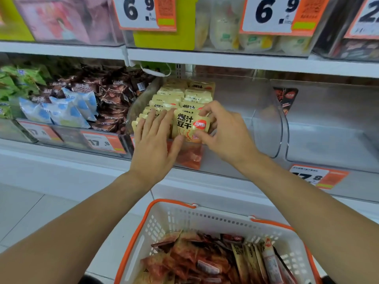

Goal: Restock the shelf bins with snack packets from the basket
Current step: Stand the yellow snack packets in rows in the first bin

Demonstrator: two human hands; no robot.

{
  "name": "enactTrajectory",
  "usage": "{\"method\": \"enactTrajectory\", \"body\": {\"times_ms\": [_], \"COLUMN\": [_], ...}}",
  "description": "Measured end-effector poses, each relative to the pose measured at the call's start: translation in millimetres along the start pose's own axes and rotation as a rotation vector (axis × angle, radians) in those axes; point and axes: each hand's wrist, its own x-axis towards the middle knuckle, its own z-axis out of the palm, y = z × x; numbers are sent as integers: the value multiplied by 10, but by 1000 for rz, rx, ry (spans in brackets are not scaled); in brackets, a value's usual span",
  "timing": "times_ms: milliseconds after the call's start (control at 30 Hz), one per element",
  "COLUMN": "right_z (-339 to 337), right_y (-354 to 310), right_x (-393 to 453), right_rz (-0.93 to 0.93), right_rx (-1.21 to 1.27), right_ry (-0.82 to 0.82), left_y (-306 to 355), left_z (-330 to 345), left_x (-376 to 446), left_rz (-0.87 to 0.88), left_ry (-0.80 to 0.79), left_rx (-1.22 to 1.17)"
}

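Note:
A clear shelf bin [264, 119] at mid-height holds two rows of upright yellow snack packets [174, 96]. My right hand [223, 132] pinches the front yellow packet [187, 125] at its top right corner and lower edge. My left hand [152, 140] lies with straight fingers against the front of the left row, its thumb touching the same packet's lower left. Below, a white basket with orange rim [176, 217] holds several red and yellow snack packets [196, 257].
To the left, a bin holds brown, blue and green packets [82, 103]. An almost bare clear bin [328, 128] stands to the right. The upper shelf [225, 58] carries more bins and orange price tags [144, 13]. The floor is white tile [30, 212].

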Motion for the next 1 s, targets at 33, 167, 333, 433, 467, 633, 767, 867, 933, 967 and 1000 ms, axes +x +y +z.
{"method": "enactTrajectory", "body": {"times_ms": [33, 167, 333, 433, 467, 633, 767, 867, 933, 967, 1000], "right_z": [7, 24, -27, -28, -13, 28, 15, 30, 103, 160, 227], "right_y": [6, -8, -45, -40, -30, 28, -8, -115, -110, -74, -19], "right_x": [16, 58, 95, 95, 84, 23, -121, -448, -728, -855, -963], "right_rz": [-2, 14, 30, 23, 20, -16, -149, -302, -378, -356, -296], "right_rx": [-14, -28, -1, -3, 1, 21, -48, 33, 92, 118, 133], "right_ry": [-9, -31, -50, -61, -49, -19, 51, 234, 160, 95, 29], "left_y": [-6, 11, -18, -28, -26, -45, -53, 19, 122, 175, 228], "left_z": [5, 1, 34, 48, 49, 32, -5, -112, -189, -201, -201], "left_x": [1, -3, -1, 1, 1, 17, -9, -11, -15, -42, -98], "left_rz": [-3, 19, 45, 42, 42, 54, 59, 144, 244, 256, 230], "left_ry": [2, 9, 13, 12, 13, -2, -21, 90, 190, 183, 125], "left_rx": [-5, 9, 46, 45, 43, 55, 33, -75, -138, -188, -249]}}
